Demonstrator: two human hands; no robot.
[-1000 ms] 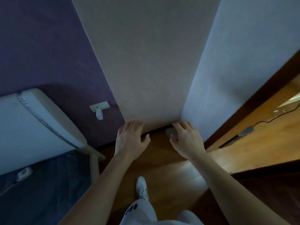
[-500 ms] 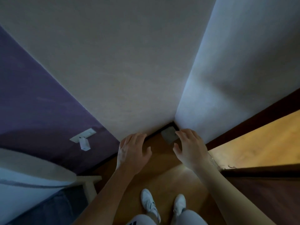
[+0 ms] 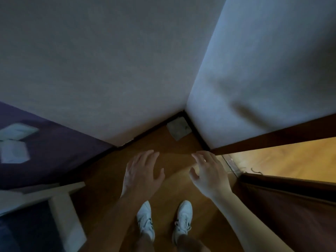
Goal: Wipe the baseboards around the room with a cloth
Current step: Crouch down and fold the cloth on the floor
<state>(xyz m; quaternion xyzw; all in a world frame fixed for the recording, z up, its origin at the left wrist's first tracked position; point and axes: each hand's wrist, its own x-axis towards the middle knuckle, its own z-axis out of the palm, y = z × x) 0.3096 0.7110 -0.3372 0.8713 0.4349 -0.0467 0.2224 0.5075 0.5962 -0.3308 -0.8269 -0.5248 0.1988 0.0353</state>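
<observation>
A small grey folded cloth point(image 3: 179, 129) lies on the wooden floor in the corner where two pale walls meet. A dark baseboard point(image 3: 151, 130) runs along the foot of both walls, touching the cloth. My left hand point(image 3: 142, 174) hovers over the floor with its fingers spread, holding nothing. My right hand point(image 3: 211, 174) is beside it, fingers relaxed and empty, well short of the cloth. Both hands are apart from the cloth and the baseboard.
A dark wooden door point(image 3: 291, 211) stands open at the right, with a lit floor point(image 3: 283, 160) beyond its threshold. A white bed frame point(image 3: 63, 215) fills the lower left below a purple wall point(image 3: 45, 151) with a white socket point(image 3: 16, 140). My white shoes point(image 3: 145, 219) stand below the hands.
The view has tilted down and pulled back from the corner. My right hand has come off the cloth, which now lies alone in the corner. Both hands have drawn back towards me.
</observation>
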